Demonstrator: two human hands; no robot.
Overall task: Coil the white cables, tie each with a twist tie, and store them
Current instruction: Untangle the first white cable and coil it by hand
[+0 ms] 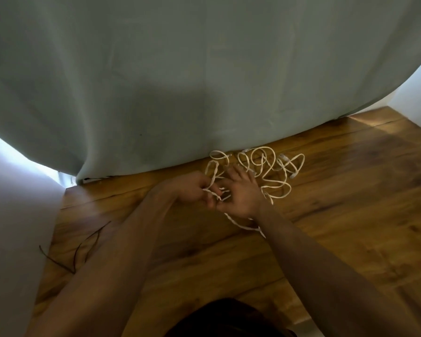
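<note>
A wooden floor (350, 215) of brown planks fills the near half of the view. At its far edge a grey-green curtain (180, 81) hangs down to the boards, its hem curving from left to right. A pale wall (10, 215) stands on the left, and a smaller piece of wall shows at the far right beyond the curtain's edge.

The white cables (272, 166) lie in a loose tangle of loops on the floor, just in front of the curtain hem and a little right of centre. One strand trails nearer, passing under the right wrist.

The left hand (195, 190) is at the near left edge of the tangle, its fingers curled round a strand that runs up from it into the loops. The right hand (241, 193) is just beside it, palm down, its fingers straight and slightly spread over the near part of the tangle, touching the loops. Its thumb points toward the left hand's fingertips; whether it pins the strand there cannot be told.

On the floor at the near left, close to the wall and well apart from the cables, lie a few thin dark twist ties (83, 246), crossing one another.
</note>
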